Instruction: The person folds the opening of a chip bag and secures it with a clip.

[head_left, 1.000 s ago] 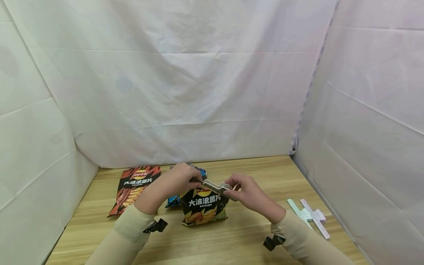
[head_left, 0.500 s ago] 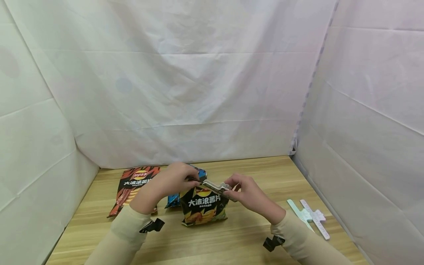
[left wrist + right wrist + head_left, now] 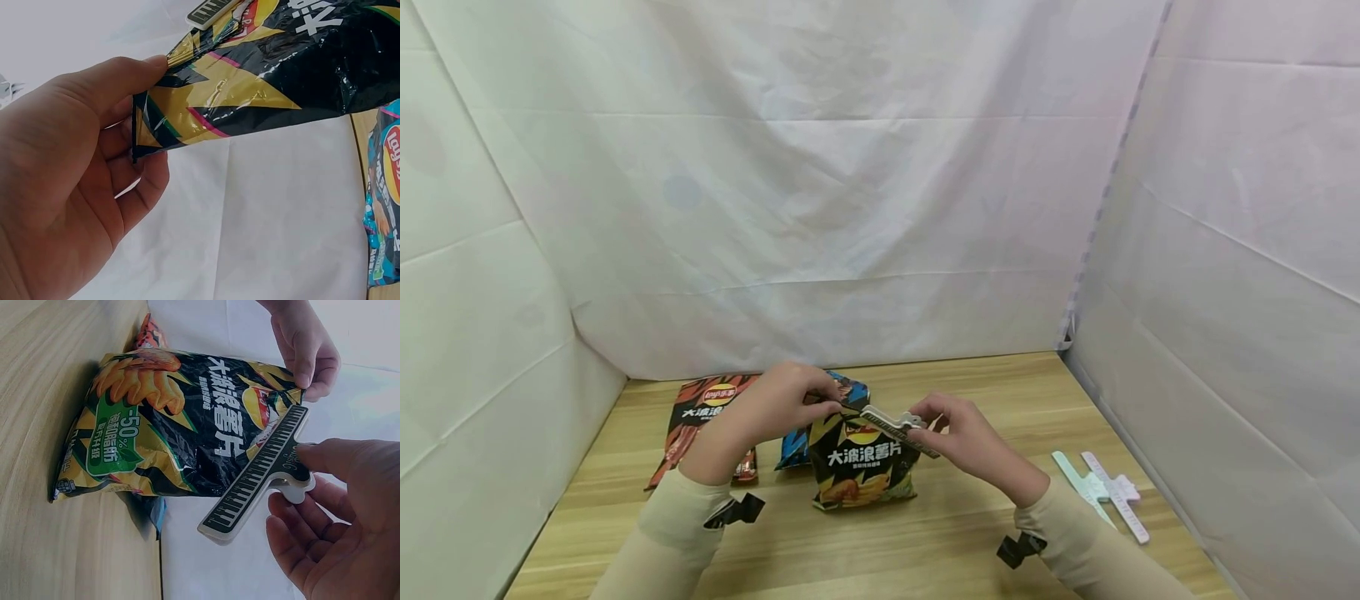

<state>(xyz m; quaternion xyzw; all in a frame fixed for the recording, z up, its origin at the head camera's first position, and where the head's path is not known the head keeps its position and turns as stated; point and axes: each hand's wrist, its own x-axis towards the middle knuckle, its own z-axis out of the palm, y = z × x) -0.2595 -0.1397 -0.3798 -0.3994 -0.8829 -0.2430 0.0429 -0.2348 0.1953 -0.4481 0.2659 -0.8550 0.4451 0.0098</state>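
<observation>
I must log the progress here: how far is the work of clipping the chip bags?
Done: nothing looks sealed yet. In hand: the left hand pinches the top corner of the black chip bag, and the right hand holds a clip at its top edge. Left: the red bag and blue bag show no clip; two spare clips lie on the table.

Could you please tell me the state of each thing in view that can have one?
Black and yellow crisp bag: upright, top corner pinched by left hand.
Black and white plastic sealing clip: held by right hand at the bag's top.
Red crisp bag: lying flat.
Blue crisp bag: behind, partly hidden.
</observation>
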